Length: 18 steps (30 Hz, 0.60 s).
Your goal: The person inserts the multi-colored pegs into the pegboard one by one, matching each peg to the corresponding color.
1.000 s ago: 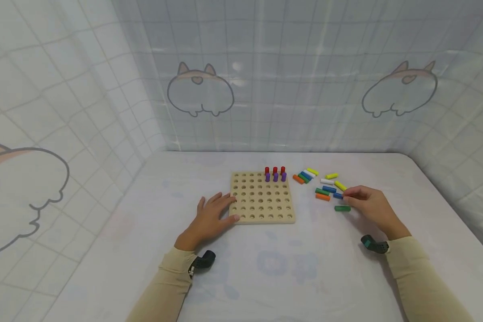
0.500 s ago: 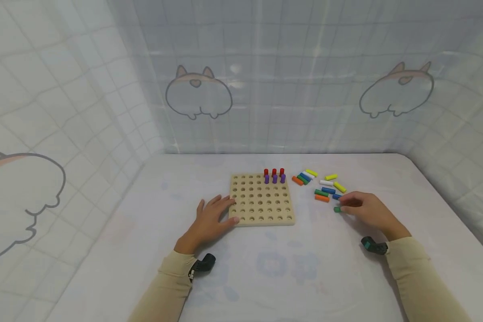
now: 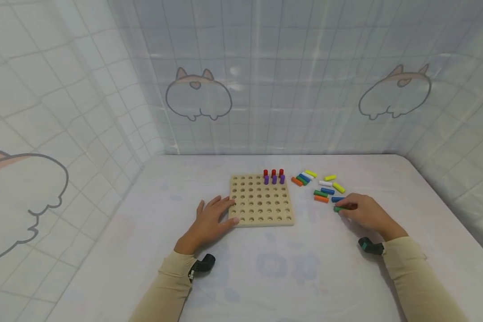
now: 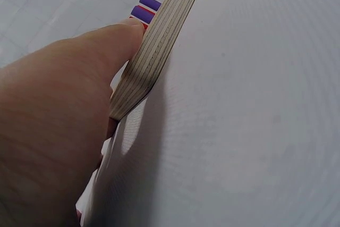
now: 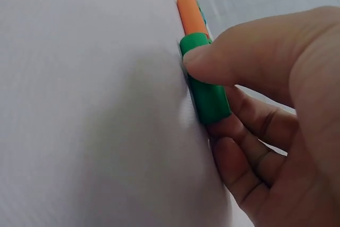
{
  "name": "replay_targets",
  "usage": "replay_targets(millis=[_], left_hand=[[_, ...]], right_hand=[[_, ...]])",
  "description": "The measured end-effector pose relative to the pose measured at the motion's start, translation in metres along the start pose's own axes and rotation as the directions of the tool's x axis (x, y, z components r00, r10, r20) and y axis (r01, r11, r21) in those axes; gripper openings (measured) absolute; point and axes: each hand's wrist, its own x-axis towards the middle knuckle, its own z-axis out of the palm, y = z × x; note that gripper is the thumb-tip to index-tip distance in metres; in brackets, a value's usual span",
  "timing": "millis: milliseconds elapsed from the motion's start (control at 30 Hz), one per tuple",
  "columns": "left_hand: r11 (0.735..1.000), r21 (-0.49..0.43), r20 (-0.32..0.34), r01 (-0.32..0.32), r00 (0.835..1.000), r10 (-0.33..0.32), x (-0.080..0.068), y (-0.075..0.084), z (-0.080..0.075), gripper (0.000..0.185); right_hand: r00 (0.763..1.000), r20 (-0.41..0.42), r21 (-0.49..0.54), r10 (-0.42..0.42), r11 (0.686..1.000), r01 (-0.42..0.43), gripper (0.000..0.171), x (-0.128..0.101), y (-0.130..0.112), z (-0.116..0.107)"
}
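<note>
The right hand [image 3: 364,213] pinches one green peg [image 5: 207,91] between thumb and curled fingers; the peg lies flat on the white bench [image 3: 265,268], right of the wooden pegboard [image 3: 260,199] and at the near edge of the loose pegs. In the right wrist view an orange peg [image 5: 191,14] lies just beyond its far end.

The left hand [image 3: 211,220] rests flat, fingers spread, with the fingertips on the board's near-left corner; the left wrist view shows the thumb [image 4: 101,41] pressed against the board's layered edge.

On the board stand six pegs at the far right: three red pegs [image 3: 273,172] in the back row and three purple pegs [image 3: 274,180] just in front of them.

Besides the held peg, about eleven pegs lie scattered on the bench: three yellow, two orange, two green, two white and perhaps three blue, though the tight cluster by the board's far corner is too small to count surely.
</note>
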Motion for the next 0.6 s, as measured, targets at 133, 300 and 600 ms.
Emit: replay_targets(millis=[133, 300, 600], left_hand=[[1.0, 0.005, 0.003, 0.002, 1.0, -0.002, 0.0004, -0.0007, 0.0006, 0.069], [1.0, 0.008, 0.0, 0.005, 1.0, -0.005, 0.0, -0.0002, 0.0005, 0.07], [1.0, 0.013, 0.003, 0.014, 1.0, -0.014, 0.0015, 0.0009, -0.0004, 0.07]], right_hand=[[1.0, 0.002, 0.009, 0.004, 1.0, -0.004, 0.026, 0.0004, -0.0023, 0.0001], [1.0, -0.005, 0.054, 0.01, 0.999, -0.01, 0.035, -0.0003, -0.0024, 0.0007], [0.997, -0.049, 0.13, 0.053, 0.99, -0.046, 0.044, 0.0001, -0.009, 0.0009]])
